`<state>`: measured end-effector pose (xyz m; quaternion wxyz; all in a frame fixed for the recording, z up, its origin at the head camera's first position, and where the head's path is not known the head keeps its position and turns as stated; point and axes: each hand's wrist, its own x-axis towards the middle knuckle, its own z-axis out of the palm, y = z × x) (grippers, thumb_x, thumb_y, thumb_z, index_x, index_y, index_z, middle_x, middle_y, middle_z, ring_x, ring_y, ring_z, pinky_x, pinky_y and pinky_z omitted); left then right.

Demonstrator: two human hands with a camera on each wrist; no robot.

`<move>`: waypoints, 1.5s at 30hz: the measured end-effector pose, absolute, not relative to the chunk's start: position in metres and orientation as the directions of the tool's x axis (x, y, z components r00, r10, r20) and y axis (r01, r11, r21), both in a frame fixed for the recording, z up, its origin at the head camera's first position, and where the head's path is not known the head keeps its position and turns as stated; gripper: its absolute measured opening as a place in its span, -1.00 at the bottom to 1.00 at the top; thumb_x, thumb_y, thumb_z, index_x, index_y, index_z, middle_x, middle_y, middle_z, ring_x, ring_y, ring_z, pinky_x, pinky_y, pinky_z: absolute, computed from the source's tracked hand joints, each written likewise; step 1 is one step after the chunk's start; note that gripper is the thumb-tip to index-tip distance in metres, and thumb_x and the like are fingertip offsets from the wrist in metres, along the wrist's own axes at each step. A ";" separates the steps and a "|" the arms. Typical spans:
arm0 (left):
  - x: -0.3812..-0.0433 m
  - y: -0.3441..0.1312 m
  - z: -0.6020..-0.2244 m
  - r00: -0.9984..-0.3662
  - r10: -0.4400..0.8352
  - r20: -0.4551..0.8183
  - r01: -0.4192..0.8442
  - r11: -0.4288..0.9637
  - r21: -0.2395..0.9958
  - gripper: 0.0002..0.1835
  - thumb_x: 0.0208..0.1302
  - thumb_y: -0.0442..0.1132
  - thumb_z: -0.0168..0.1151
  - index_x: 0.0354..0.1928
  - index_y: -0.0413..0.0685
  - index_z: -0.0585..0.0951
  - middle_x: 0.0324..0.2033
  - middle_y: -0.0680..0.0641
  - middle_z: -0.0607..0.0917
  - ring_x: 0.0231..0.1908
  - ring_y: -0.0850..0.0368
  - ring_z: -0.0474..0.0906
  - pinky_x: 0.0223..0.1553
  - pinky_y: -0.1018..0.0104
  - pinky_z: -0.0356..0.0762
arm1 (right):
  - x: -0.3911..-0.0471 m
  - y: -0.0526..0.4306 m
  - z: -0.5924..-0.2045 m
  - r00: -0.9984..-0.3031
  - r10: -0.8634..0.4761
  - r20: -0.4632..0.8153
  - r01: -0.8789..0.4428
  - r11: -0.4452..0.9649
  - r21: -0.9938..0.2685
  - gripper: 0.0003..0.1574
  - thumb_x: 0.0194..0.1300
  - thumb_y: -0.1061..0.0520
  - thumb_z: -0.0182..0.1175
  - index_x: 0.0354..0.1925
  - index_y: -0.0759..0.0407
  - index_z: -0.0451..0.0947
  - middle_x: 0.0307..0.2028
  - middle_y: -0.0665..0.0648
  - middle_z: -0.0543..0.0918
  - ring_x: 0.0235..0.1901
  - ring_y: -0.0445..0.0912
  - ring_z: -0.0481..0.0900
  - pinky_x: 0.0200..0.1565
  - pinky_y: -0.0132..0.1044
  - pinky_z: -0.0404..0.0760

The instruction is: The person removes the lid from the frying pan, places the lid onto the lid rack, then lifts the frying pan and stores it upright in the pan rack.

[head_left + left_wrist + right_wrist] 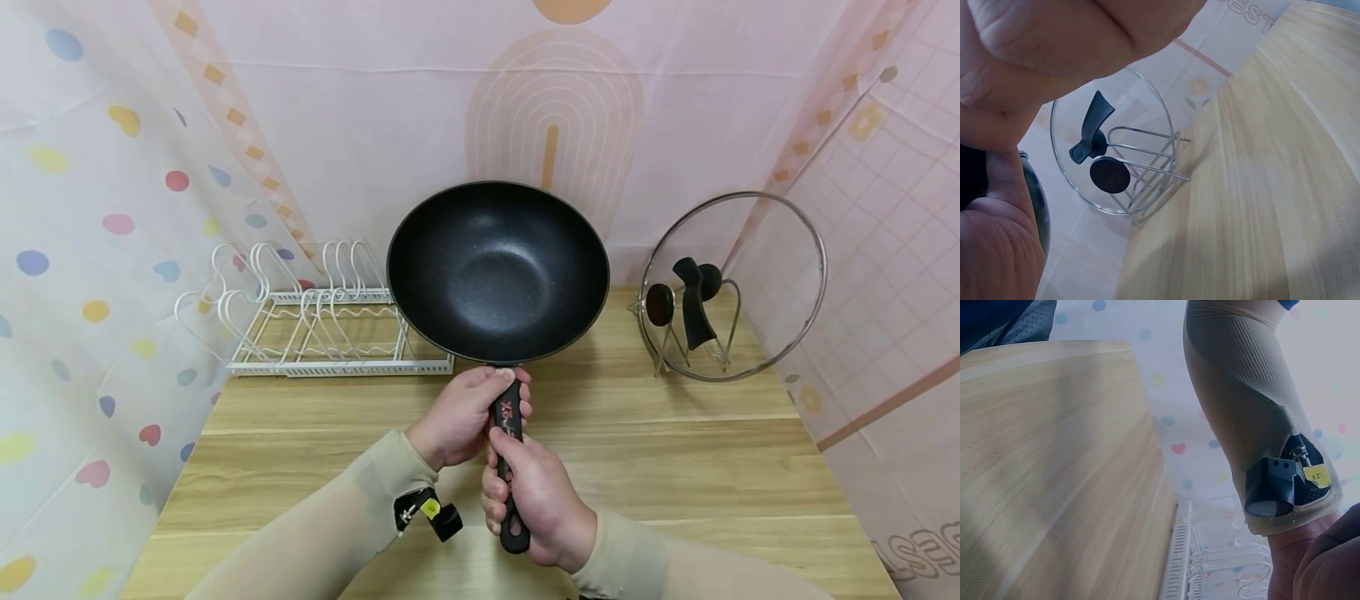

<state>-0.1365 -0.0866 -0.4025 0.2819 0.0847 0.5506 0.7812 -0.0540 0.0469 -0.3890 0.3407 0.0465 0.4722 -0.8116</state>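
A black wok [498, 275] is held up over the table, its dark inner face turned toward me. My left hand [468, 412] grips the upper part of its black handle [508, 408], thumb on top, close to the pan. Lower down, my right hand [536, 492] wraps the same handle near its looped end. In the left wrist view the left hand [1016, 75] fills the upper left, with a sliver of the wok [1039, 200] behind it. The right wrist view shows the left forearm and part of a hand [1329, 569]; the handle is out of sight there.
A white wire rack [337, 367] stands left of the wok on the wooden table [675, 467]. At the right, a glass lid [780, 333] with a black knob leans upright in a metal wire stand [731, 337]. Patterned curtains hang behind and at both sides.
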 end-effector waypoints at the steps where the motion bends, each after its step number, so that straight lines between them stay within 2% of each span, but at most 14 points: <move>1: -0.136 -0.087 -0.402 -0.829 0.530 -0.177 -0.344 -0.234 0.909 -0.73 0.70 -0.18 -0.17 0.10 -0.24 0.43 -0.29 0.03 0.64 -0.30 0.26 0.66 -0.15 0.42 0.68 | -0.054 0.046 -0.389 -0.764 -0.509 -0.397 0.597 -0.323 -0.735 -0.65 0.68 -0.15 -0.15 -0.24 0.02 0.25 -0.72 -0.18 0.29 -0.75 -0.29 0.33 -0.62 -0.44 0.40; 45: -0.135 -0.117 -0.393 -0.837 0.517 -0.179 -0.339 -0.232 0.912 -0.73 0.72 -0.17 -0.20 0.13 -0.22 0.39 -0.31 0.03 0.63 -0.33 0.22 0.62 -0.16 0.40 0.68 | -0.058 0.023 -0.386 -0.750 -0.542 -0.379 0.600 -0.318 -0.734 -0.65 0.67 -0.17 -0.13 -0.23 0.01 0.26 -0.72 -0.16 0.29 -0.74 -0.28 0.32 -0.61 -0.43 0.39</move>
